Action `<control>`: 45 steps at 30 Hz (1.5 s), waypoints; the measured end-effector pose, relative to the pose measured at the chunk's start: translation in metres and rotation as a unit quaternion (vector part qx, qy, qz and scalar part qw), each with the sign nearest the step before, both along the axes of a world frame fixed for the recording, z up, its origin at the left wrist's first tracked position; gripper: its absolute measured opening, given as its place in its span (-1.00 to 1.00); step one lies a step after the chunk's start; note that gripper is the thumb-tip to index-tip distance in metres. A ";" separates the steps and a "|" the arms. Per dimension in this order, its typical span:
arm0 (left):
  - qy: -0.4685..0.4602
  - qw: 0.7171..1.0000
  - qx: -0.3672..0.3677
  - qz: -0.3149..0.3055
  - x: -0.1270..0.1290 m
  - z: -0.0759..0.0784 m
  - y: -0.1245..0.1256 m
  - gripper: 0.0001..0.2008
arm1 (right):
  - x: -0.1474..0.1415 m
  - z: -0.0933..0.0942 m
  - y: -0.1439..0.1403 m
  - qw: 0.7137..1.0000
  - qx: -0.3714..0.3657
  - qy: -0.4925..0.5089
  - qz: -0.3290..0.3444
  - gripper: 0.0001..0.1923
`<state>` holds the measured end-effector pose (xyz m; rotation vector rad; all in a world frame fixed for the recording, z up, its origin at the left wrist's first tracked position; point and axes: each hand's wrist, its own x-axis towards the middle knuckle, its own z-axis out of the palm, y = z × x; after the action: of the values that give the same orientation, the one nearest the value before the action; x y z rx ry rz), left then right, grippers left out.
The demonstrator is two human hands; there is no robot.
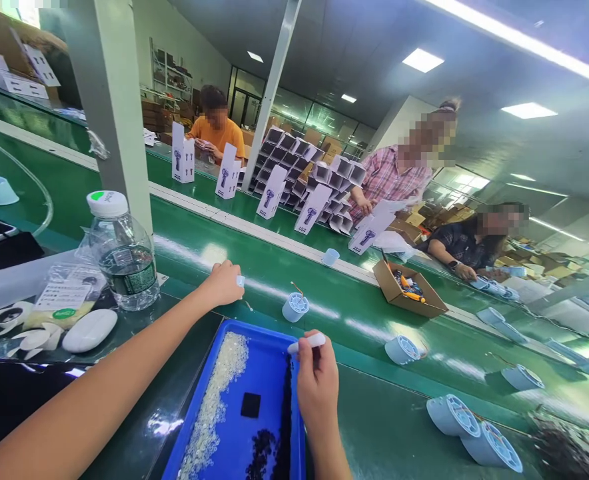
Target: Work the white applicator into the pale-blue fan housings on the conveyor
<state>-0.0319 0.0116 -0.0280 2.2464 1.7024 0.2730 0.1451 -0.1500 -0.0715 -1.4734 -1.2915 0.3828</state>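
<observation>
My left hand [220, 285] reaches out over the green belt, its fingers closed around a light blue plastic part [240, 281] that is mostly hidden by the hand. A thin wire end shows below it. In my right hand [317, 383] is a white pen-like tool [316, 340], pinched between thumb and fingers above the right rim of a blue tray [214, 357]. Small clear rings [219, 393] lie along the tray's left side. Small black pieces [262, 448] and a black square [250, 405] lie there too. Beyond the tray stands a light blue cylindrical part [295, 307] with a wire.
More light blue parts [403, 349] sit along the belt to the right. A cardboard box [414, 297] holds orange and black items. At left are a water bottle [124, 260] and a white mouse-shaped object [89, 331]. Several people work across the belt, near printed boxes [312, 210].
</observation>
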 end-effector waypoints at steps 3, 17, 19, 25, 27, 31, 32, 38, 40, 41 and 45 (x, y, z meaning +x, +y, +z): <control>0.009 1.000 -0.003 0.017 0.003 0.005 -0.006 -0.69 | 0.006 -0.003 0.002 1.000 0.004 0.000 -0.024 -0.79; -0.142 0.987 0.061 0.033 0.001 0.036 -0.013 -0.85 | 0.005 -0.003 0.005 1.000 -0.008 -0.004 -0.013 -0.78; -0.196 0.979 0.041 0.042 0.003 0.039 -0.015 -0.84 | 0.000 -0.002 0.005 0.999 -0.013 -0.011 0.032 -0.80; -0.421 0.895 -0.134 0.068 0.006 0.037 -0.016 -0.82 | -0.010 0.004 0.001 0.994 -0.012 -0.021 0.102 -0.83; -0.485 0.853 -0.177 0.074 0.007 0.034 -0.014 -0.81 | -0.010 0.007 -0.004 0.996 -0.001 0.001 0.089 -0.84; -0.550 0.805 -0.211 0.069 0.007 0.032 -0.013 -0.79 | -0.017 0.011 -0.019 0.991 0.015 0.023 0.134 -0.88; -0.554 0.802 -0.213 0.071 0.008 0.033 -0.014 -0.79 | -0.021 0.012 -0.022 0.985 0.009 0.003 0.172 -0.89; -0.570 0.779 -0.256 0.055 0.014 0.039 -0.026 -0.80 | -0.028 0.010 -0.025 0.980 0.048 0.046 0.188 -0.93; -0.573 0.767 -0.286 0.034 0.018 0.039 -0.030 -0.79 | -0.024 0.009 -0.023 0.981 0.090 0.128 0.112 -0.88; -0.572 0.763 -0.299 0.025 0.019 0.038 -0.032 -0.79 | -0.022 0.009 -0.022 0.979 0.100 0.159 0.083 -0.86; -0.554 0.770 -0.317 0.007 0.026 0.040 -0.040 -0.80 | -0.018 0.013 -0.019 0.973 0.073 0.216 0.030 -0.79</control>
<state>-0.0058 -0.0285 0.0116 1.1115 0.9088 0.7147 0.1271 -0.1691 -0.0584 -1.1484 -0.9921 0.5987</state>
